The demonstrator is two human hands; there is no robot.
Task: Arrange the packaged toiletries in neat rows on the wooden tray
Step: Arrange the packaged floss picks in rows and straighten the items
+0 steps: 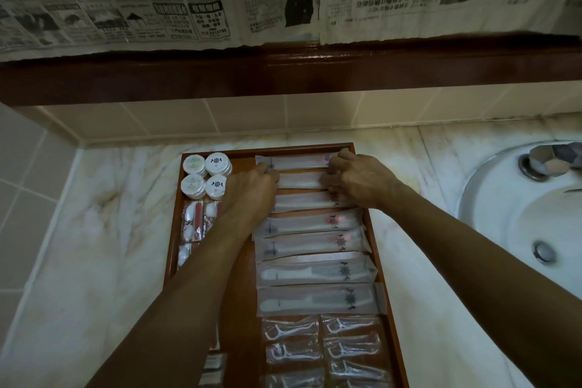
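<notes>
A wooden tray [175,239] lies on the marble counter. Long translucent packets with toothbrushes and combs [315,272] lie in a column down its right half. My left hand [248,195] rests on the left ends of the upper packets and my right hand [359,181] on their right ends, fingers curled onto a packet [299,181] near the top. Round white wrapped soaps [206,175] sit at the tray's top left, cotton-bud packets [196,220] below them, and floss-pick packets [324,346] in two columns at the near end.
A white sink [516,224] with a drain and tap fitting lies to the right. Beige wall tiles, a dark wooden ledge [283,72] and taped newspaper rise behind the tray. Bare marble counter [104,230] lies to the left.
</notes>
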